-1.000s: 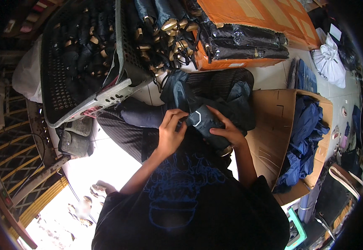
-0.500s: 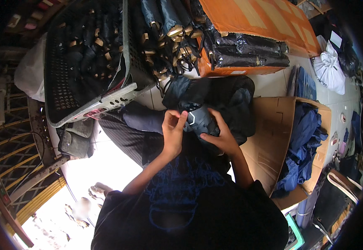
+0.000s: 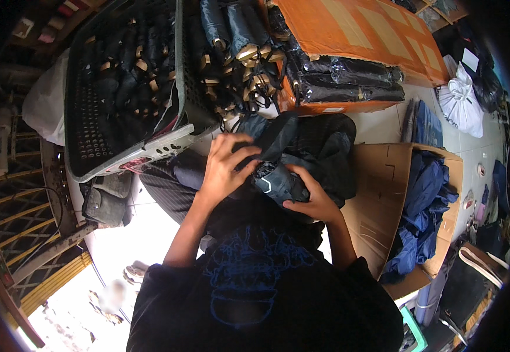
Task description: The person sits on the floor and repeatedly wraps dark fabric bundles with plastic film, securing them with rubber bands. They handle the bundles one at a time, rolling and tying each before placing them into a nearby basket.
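A black folding umbrella [image 3: 275, 183], its cloth bunched and with a small pale angular outline on it, lies across my lap. My right hand [image 3: 312, 196] is wrapped round its right side, thumb toward me. My left hand [image 3: 227, 167] is at its upper left, fingers bent and thumb close to them, at a loose flap of black cloth [image 3: 279, 136] that stands up from the umbrella. The fingertips seem to pinch the edge of this flap. More dark cloth lies over my knees beyond the hands.
At upper left stands a dark perforated basket [image 3: 182, 70] full of folded umbrellas. More umbrellas [image 3: 246, 50] with gold-coloured ends lie beside it. An orange carton [image 3: 349, 29] holds plastic-wrapped dark packs. On my right is an open cardboard box [image 3: 378, 193] with blue cloth [image 3: 425, 205].
My left hand has moved up and left from the umbrella's front, and a black cloth flap now stands raised beside it. The right hand keeps its hold; the umbrella has turned slightly.
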`<state>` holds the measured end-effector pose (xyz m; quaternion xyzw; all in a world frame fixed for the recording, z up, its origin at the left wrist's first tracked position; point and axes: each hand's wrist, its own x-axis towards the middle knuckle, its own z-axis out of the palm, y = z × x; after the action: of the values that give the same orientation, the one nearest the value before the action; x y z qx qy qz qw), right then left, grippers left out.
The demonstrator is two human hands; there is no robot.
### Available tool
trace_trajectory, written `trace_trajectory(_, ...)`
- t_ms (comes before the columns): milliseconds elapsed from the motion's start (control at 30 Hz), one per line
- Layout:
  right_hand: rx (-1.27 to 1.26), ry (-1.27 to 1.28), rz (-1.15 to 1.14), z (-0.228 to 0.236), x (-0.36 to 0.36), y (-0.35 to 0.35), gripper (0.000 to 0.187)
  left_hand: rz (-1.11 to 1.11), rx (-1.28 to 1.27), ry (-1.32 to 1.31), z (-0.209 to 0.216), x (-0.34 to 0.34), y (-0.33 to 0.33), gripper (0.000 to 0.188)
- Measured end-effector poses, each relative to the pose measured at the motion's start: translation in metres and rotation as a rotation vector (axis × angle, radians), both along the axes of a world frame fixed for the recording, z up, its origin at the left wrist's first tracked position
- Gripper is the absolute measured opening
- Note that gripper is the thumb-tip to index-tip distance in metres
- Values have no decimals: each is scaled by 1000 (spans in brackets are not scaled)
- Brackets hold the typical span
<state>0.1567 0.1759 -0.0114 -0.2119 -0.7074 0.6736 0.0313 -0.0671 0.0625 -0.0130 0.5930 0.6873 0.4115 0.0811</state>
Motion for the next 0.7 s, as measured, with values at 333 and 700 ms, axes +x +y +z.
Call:
trace_trajectory(333,-323,-39,-267,-13,7,-8,76,382,128,-288,-4,63,-7,11)
trace_trajectory(700,-454,44,-290,-2,-3,-14,73,392,242,-71,10,64,-9,19)
